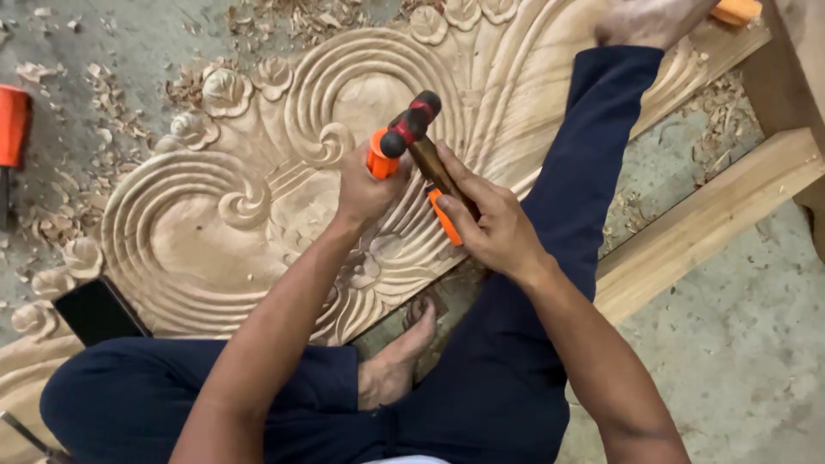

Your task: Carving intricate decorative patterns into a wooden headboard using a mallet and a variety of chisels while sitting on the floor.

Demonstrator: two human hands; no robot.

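Two hands are seen over a carved wooden panel (258, 215), which is laid flat on a concrete floor (739, 369) w/ wood shavings (284, 17) scattered at approx. 11–12 o'clock. Left hand (365, 185) is closed round an orange-handled chisel (381, 159), held upright, handle top showing above the fist; blade end is hidden by the hand. Right hand (485, 223) is wrapped round the wooden shaft of a mallet (417, 120), whose dark red-banded head is resting on or just above the chisel handle; contact cannot be confirmed. A 2nd orange-handled tool (444, 216) is pinned under the right-hand fingers, alongside the shaft. Legs in dark blue trousers (584, 172) are noted: one stretched across the panel toward 1 o'clock, one folded at 7 o'clock, bare foot (397, 361) beside it. Another orange tool (13, 125) lies at 9 o'clock, well apart. Timber rail (713, 215) runs at 3 o'clock.
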